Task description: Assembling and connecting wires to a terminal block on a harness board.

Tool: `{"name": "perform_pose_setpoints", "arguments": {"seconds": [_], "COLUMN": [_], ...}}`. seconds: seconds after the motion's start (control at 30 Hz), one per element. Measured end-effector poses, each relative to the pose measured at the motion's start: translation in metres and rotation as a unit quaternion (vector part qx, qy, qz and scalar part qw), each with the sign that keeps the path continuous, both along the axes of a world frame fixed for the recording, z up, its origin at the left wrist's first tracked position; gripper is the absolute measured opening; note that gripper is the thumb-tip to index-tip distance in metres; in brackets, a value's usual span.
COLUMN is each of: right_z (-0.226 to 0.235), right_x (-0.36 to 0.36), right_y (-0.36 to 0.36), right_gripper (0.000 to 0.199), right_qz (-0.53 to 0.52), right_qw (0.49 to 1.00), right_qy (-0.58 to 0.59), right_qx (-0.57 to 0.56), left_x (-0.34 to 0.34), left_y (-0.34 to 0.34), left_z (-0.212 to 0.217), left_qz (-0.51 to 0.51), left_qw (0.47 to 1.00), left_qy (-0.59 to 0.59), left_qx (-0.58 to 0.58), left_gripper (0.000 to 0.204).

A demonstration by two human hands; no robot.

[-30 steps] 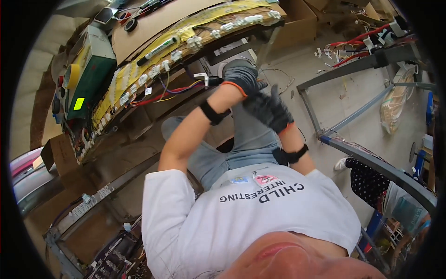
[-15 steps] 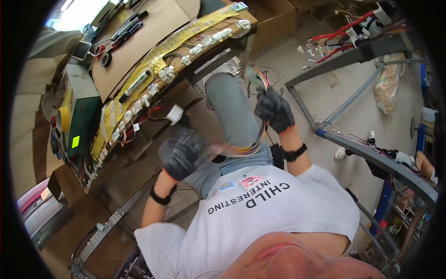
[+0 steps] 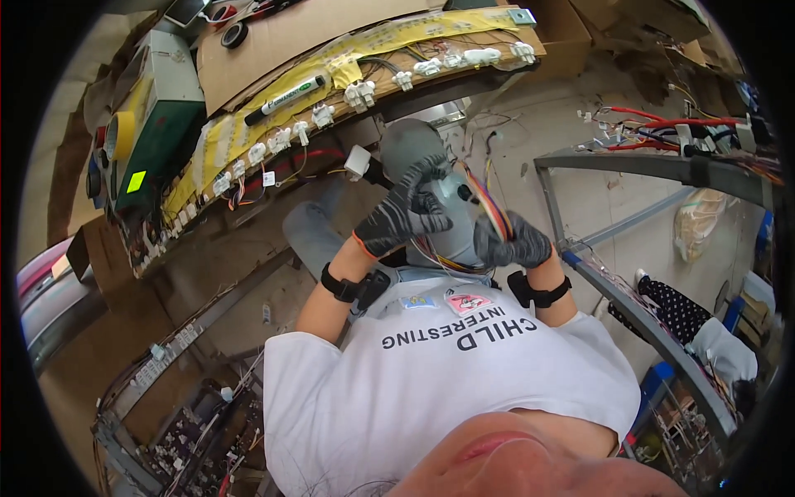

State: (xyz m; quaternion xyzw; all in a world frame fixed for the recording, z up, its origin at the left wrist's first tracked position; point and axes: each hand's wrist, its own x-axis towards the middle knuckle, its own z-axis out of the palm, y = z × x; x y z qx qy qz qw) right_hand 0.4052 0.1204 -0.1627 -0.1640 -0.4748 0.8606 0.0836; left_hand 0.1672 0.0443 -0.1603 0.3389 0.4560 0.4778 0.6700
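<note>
My right hand (image 3: 515,241), in a dark grey knit glove, is closed around a bundle of coloured wires (image 3: 489,199). The bundle's loose ends rise above the fist in orange, white, purple and dark strands. Its other part hangs in a loop across my lap. My left hand (image 3: 407,207), gloved alike, hovers left of the bundle with thumb and fingers apart. Nothing shows in its grasp, and part of the wire loop passes just below it. Beyond the left wrist, a white connector block (image 3: 358,162) sits at the underside of the bench.
A wiring board (image 3: 331,79) with yellow tape and several white connectors spans the front, a black-and-white marker (image 3: 286,99) on it. A green metal box (image 3: 161,124) stands at left. On the right, a grey metal frame (image 3: 638,170) carries red cables (image 3: 654,123); another person (image 3: 675,311) is behind it.
My left hand has moved right and away from me, and its fingers have spread. My right hand has come nearer my body, still gripping the wires. The view has shifted.
</note>
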Motion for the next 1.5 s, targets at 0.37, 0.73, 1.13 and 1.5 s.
{"name": "perform_pose_setpoints", "arguments": {"seconds": [0.37,0.73,1.13,1.5], "right_z": [0.015,-0.007,0.019,0.012], "right_x": [-0.051,-0.115,-0.048,-0.061], "right_y": [0.04,0.036,0.052,0.051], "right_gripper": [0.026,0.032,0.037,0.018], "right_qz": [-0.124,-0.22,0.078,0.013], "right_qw": [0.957,0.945,0.933,0.981], "right_qy": [-0.172,-0.009,-0.227,-0.15], "right_qx": [0.199,-0.242,0.267,0.122], "left_x": [-0.009,-0.016,-0.029,-0.052], "left_y": [-0.031,0.005,0.002,0.01], "left_z": [0.006,-0.001,-0.023,0.028], "left_qz": [-0.06,0.174,0.186,0.196], "left_qw": [0.984,0.969,0.916,0.931], "left_qy": [0.135,-0.144,-0.325,0.274], "left_qx": [0.096,-0.104,0.146,0.14], "left_gripper": [0.047,0.034,0.053,0.049]}}
